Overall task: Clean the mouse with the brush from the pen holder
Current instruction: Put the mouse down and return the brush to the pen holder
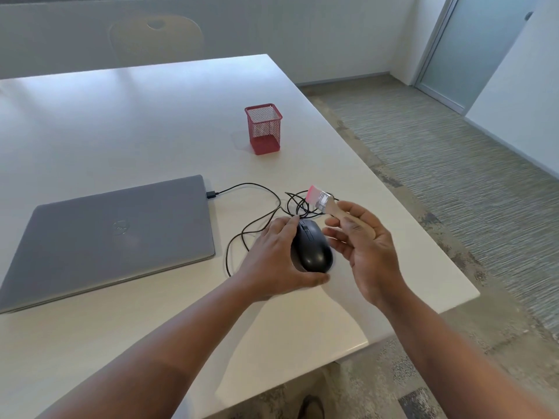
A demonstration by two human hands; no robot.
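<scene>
A black wired mouse (313, 247) lies on the white table (121, 122), right of the laptop. My left hand (272, 258) grips it from the left side, thumb under its near end. My right hand (366, 246) holds a small brush (325, 204) by its wooden handle. The pink bristles point up and left, above the mouse's cable end and not touching the mouse. The red mesh pen holder (264, 128) stands farther back with nothing inside it.
A closed grey laptop (112, 234) lies at the left, with the mouse's black cable (251, 219) plugged into its right side and looped beside the mouse. The table's right edge (423, 237) runs close to my right hand. A chair (155, 37) stands behind the table.
</scene>
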